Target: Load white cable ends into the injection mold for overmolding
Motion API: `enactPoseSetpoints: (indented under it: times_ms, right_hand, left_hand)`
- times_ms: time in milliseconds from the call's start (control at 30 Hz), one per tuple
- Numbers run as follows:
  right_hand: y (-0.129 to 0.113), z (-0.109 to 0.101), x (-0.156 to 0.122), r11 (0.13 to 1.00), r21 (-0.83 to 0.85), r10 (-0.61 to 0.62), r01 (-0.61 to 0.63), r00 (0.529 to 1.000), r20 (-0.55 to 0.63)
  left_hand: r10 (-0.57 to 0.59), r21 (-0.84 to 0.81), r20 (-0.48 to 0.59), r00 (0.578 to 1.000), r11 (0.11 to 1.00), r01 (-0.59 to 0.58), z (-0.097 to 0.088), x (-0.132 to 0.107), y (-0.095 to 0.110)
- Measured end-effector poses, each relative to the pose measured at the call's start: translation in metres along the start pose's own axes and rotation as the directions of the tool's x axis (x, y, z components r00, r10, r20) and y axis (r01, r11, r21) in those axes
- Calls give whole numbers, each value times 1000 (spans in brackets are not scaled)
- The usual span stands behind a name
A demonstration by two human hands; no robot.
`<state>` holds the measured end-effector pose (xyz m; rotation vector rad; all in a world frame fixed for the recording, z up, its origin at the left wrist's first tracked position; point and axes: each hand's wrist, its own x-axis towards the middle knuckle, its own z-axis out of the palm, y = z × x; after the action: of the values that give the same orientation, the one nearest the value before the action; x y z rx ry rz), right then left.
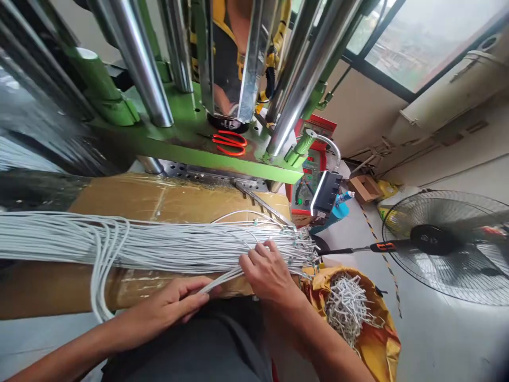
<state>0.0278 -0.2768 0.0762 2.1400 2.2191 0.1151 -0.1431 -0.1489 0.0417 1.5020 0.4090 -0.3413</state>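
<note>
A long bundle of white cables [170,241] lies across a cardboard-covered surface [115,193]. Small greenish and metal ends [298,246] gather at its right end. My left hand [178,302] is closed around a few cables at the near edge, thumb on top. These same strands run to my right hand [264,268], whose curled fingers rest on the bundle's near side close to the cable ends. What lies under the right fingertips is partly hidden. Left of my hands, several cables [101,276] loop down over the near edge.
Behind stands a green press [191,151] with steel columns, and red-handled scissors [229,142] lie on its plate. To the right are a fan [437,241], a control box [308,180] and a yellow sack [382,339] of white cable scraps [348,307].
</note>
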Motion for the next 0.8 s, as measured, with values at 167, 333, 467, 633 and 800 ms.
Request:
enactPoseSetpoints:
  times_ms: [167,333,467,633,800]
  right_hand:
    - [21,1,-9,998,61,-29,32,999,-39]
    - [54,-7,-9,909,399,220,-122,952,-211]
    - [21,-10,20,696,717,159,-12,978,-138]
    - [41,12,56,603,796,170,-58,984,-57]
    - [85,41,56,866,489,127,-104,992,-14]
  left_hand:
    - [100,-120,-99,990,986,-111,-7,6,10]
    - [41,-266,-149,988,961,-80,-19,2,7]
    - [136,-364,-97,986,917,-162,-18,11,11]
    - [149,-324,-205,967,922,-211,-22,18,16]
    - [72,-439,-354,932,868,-234,-31,26,14]
